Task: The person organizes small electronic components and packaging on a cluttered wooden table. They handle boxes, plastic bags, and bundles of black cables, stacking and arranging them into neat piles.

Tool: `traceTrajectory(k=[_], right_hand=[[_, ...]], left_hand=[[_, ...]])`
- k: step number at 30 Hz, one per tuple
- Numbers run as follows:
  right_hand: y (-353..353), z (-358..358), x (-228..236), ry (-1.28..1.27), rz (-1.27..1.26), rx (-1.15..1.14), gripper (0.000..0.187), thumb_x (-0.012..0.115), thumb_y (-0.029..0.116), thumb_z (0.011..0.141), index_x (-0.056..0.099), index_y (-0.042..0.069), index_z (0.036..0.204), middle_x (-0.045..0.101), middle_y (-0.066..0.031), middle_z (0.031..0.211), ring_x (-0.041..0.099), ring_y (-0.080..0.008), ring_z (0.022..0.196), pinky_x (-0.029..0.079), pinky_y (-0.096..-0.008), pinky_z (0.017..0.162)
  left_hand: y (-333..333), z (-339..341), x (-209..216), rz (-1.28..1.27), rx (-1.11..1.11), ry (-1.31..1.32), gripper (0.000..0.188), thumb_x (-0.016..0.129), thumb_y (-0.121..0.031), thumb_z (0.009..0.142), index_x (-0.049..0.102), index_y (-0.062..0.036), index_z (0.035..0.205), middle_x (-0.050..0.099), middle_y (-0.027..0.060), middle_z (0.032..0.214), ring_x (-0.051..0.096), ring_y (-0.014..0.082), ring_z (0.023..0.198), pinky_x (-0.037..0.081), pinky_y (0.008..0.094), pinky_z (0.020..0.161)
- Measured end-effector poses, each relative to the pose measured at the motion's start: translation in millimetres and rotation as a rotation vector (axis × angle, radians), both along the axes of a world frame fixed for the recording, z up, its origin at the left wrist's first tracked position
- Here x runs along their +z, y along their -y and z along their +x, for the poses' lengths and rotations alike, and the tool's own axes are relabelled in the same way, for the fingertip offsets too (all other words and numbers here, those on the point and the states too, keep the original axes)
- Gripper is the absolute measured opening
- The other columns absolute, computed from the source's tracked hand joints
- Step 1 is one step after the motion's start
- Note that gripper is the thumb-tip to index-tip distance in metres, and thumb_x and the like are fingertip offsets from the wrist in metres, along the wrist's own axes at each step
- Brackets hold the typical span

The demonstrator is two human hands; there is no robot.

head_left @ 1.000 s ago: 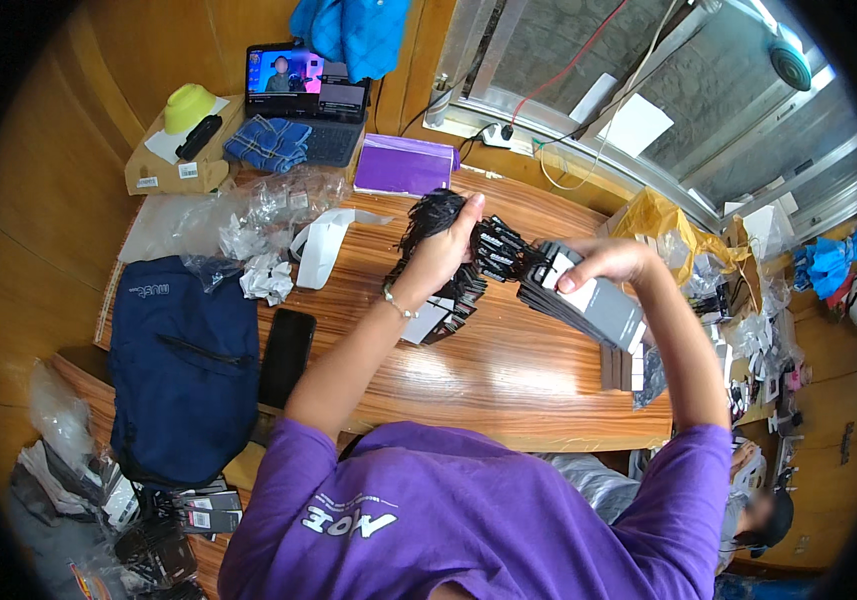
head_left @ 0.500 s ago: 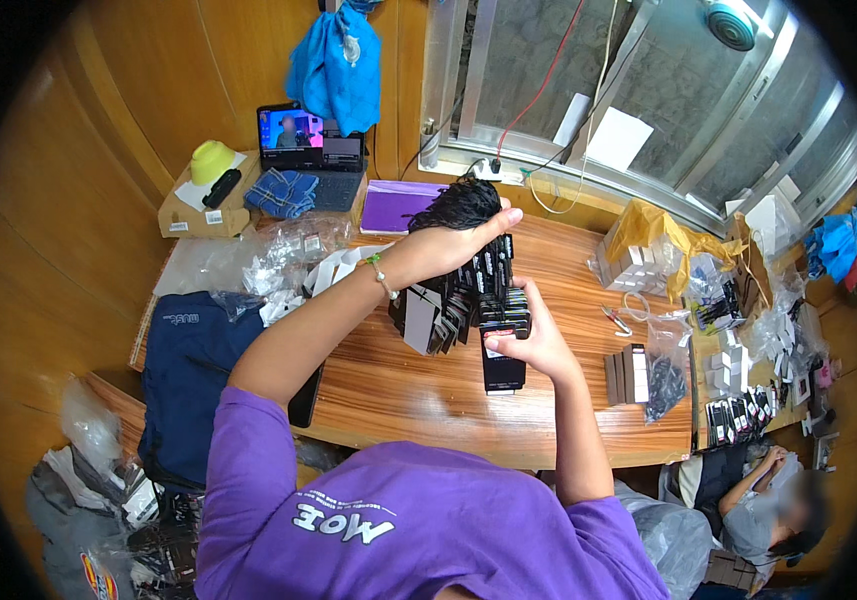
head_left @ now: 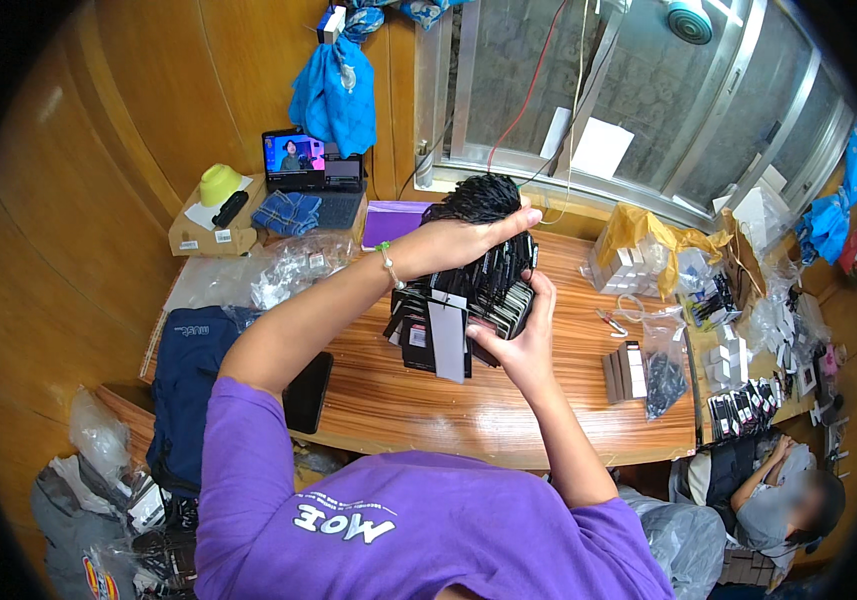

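Above the table, my left hand is closed round the gathered black strings of a thick bunch of hang tags. Their loops bulge out over the top of that hand. Below it, black and white hang tags fan out, with a pale blank one at the front. My right hand grips the lower right side of the bunch, its thumb against the front tags and its fingers round the far side. Part of the bunch is hidden behind my left hand and wrist.
Behind my left arm lie clear plastic bags, and a black phone-like slab lies nearby. To the right are small boxes, a bag of black strings and scissors. A laptop stands at the back. Another person sits lower right.
The black stack under my right thumb has merged into the hanging bunch, which now fans wider with a pale tag in front. My right hand has shifted slightly up and left.
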State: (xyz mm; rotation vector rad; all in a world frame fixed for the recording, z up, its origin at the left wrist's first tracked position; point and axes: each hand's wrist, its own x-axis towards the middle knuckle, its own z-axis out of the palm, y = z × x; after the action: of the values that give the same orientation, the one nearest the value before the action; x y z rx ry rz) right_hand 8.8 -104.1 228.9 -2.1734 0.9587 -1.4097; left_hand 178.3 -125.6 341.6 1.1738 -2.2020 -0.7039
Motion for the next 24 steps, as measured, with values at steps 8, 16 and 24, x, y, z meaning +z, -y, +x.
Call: traceTrajectory(k=[8, 16, 24], right_hand=[[0, -44, 24, -0.025, 0.074, 0.167, 0.096, 0.059, 0.06, 0.07, 0.021, 0.004, 0.138, 0.031, -0.0213, 0.136, 0.029, -0.0322, 0.128, 0.025, -0.0423, 0.103], [23, 8, 74, 0.434, 0.439, 0.587, 0.084, 0.074, 0.016, 0.069, 0.023, 0.006, 0.135, 0.042, -0.0058, 0.1, 0.044, -0.0109, 0.081, 0.037, -0.024, 0.078], [12, 9, 30, 0.573, -0.182, -0.002, 0.047, 0.067, 0.021, 0.075, 0.043, 0.001, 0.111, 0.046, -0.0098, 0.108, 0.044, -0.0207, 0.104, 0.032, -0.031, 0.093]], left_hand=[[-9, 14, 7, 0.072, -0.03, 0.093, 0.049, 0.032, -0.048, 0.092, 0.042, -0.0188, 0.131, 0.047, 0.0105, 0.129, 0.044, 0.0206, 0.119, 0.032, 0.0289, 0.099], [-13, 5, 7, 0.189, -0.129, 0.095, 0.065, 0.043, -0.063, 0.081, 0.047, -0.0159, 0.126, 0.052, 0.0147, 0.121, 0.05, 0.0233, 0.111, 0.038, 0.0321, 0.092], [-25, -3, -30, 0.098, -0.014, -0.057, 0.045, 0.035, -0.043, 0.093, 0.047, -0.0114, 0.124, 0.049, 0.0103, 0.12, 0.045, 0.0182, 0.11, 0.036, 0.0281, 0.093]])
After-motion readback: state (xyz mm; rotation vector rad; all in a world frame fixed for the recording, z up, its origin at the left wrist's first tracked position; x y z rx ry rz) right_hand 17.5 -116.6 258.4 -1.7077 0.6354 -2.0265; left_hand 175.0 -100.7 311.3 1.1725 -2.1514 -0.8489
